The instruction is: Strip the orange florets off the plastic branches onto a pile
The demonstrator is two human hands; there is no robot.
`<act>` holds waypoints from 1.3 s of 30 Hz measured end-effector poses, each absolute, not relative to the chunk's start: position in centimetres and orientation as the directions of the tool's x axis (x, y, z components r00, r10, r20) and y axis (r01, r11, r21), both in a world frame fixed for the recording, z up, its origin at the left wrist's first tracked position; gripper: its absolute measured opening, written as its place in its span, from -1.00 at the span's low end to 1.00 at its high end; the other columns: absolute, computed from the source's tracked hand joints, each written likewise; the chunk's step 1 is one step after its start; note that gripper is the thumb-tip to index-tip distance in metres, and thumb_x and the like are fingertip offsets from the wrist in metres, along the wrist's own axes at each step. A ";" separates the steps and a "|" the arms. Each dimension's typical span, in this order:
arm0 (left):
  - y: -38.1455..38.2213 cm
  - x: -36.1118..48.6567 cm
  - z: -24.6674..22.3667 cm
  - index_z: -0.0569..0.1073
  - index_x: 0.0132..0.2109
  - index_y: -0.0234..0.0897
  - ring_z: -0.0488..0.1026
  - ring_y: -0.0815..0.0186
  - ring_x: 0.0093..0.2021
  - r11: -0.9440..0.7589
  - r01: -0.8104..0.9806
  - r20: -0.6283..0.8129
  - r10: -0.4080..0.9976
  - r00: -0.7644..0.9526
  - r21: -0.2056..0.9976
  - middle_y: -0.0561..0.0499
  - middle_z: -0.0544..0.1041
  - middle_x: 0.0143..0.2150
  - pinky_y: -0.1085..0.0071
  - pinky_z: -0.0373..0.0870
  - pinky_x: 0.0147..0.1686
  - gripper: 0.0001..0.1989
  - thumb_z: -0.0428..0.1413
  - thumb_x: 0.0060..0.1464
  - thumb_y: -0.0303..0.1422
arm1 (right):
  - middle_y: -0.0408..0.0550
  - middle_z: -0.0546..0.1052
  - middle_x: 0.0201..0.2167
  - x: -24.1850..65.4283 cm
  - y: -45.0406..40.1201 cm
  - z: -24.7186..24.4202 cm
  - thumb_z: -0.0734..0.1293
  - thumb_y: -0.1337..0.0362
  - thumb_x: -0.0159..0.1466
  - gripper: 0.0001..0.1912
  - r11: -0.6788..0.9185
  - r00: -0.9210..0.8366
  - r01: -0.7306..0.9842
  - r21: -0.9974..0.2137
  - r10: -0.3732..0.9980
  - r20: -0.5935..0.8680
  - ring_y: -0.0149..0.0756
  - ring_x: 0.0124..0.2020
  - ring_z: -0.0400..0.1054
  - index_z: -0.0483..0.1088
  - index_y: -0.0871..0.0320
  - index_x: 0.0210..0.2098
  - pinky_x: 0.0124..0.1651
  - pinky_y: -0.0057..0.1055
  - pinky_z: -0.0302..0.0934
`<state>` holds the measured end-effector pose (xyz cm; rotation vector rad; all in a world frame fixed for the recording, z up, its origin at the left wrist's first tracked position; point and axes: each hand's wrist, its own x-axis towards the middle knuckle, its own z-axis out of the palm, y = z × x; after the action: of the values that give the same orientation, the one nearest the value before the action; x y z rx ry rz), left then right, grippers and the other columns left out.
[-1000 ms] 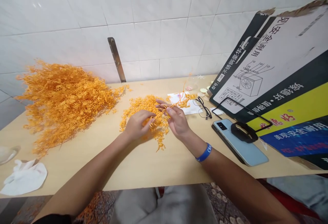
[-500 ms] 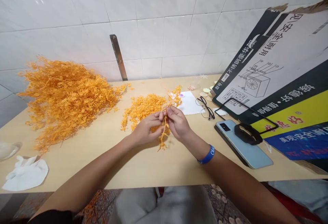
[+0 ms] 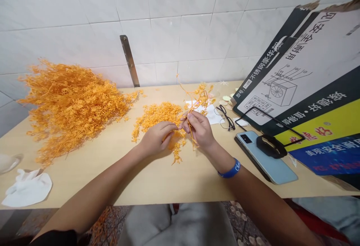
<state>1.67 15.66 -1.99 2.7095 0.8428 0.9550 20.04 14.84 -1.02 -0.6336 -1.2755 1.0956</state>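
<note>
My right hand (image 3: 199,128) is closed, with thumb and fingers pinching the thin stem of an orange dried-flower sprig (image 3: 201,95). The sprig's branching head rises above the fingers, and its bare stem end points down below them. My left hand (image 3: 157,138) is loosely curved just to the left, its thumb apart from the fingers and its fingertips close to the right hand's. No held thing shows in it. Behind and between the hands spreads a small pile of orange sprigs (image 3: 160,114), with one cluster (image 3: 176,153) reaching toward me under the left hand.
A large bunch of orange dried flowers (image 3: 75,107) lies at the left, near a crumpled white cloth (image 3: 28,188). To the right are white paper (image 3: 215,117), eyeglasses (image 3: 226,117), a light-blue phone (image 3: 267,159) and a black strap (image 3: 271,146). A printed cardboard box (image 3: 298,81) leans there.
My right hand has shifted slightly right with the sprig, whose head now stands higher and further right. My left hand has moved slightly left and its fingers have loosened from the stem.
</note>
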 end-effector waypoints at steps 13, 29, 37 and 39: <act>16.7 0.7 -2.2 0.36 -0.03 -0.24 0.43 0.30 -0.10 -0.681 0.488 0.785 0.619 -0.014 0.545 -0.11 0.44 -0.07 0.39 0.45 -0.21 -0.83 -0.01 0.26 -0.34 | -0.26 0.09 -0.71 19.8 14.7 -1.9 0.19 0.35 0.25 -0.63 0.668 -0.214 0.538 -0.514 0.698 0.683 -0.50 -0.66 0.00 0.04 0.13 -0.66 -0.52 -0.46 -0.07; 15.7 1.6 -1.2 0.53 -0.10 -0.25 0.53 0.34 -0.28 -0.596 0.125 0.587 0.803 0.102 0.794 -0.07 0.59 -0.18 0.44 0.45 -0.32 -0.75 0.11 0.20 -0.19 | -0.03 0.58 -0.37 19.4 14.4 -2.9 0.27 0.05 0.30 -0.69 0.528 -0.313 0.775 -0.348 0.798 0.514 -0.15 -0.29 0.47 0.50 0.08 -0.11 -0.14 -0.23 0.30; 15.3 2.6 -1.9 0.36 -0.16 -0.24 0.51 0.35 -0.24 -0.562 -0.040 0.561 0.812 0.164 0.826 -0.06 0.53 -0.20 0.46 0.47 -0.30 -0.74 0.18 0.13 -0.18 | -0.01 0.57 -0.41 18.7 14.6 -3.6 0.24 0.06 0.32 -0.70 0.503 -0.219 0.676 -0.539 0.835 0.506 -0.12 -0.31 0.49 0.48 0.12 -0.19 -0.21 -0.22 0.36; 15.2 2.5 -1.6 0.34 -0.18 -0.24 0.51 0.31 -0.12 -0.600 -0.047 0.599 0.783 0.170 0.798 -0.09 0.53 -0.14 0.43 0.48 -0.21 -0.76 0.18 0.14 -0.20 | 0.03 0.58 -0.28 18.6 14.8 -3.6 0.21 0.15 0.35 -0.75 0.568 -0.234 0.648 -0.507 0.782 0.577 -0.10 -0.17 0.48 0.47 0.11 -0.16 -0.08 -0.19 0.35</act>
<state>2.47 15.17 -1.64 1.7508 0.7017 1.5092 18.65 14.79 -3.58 -1.1492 -1.9617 0.2017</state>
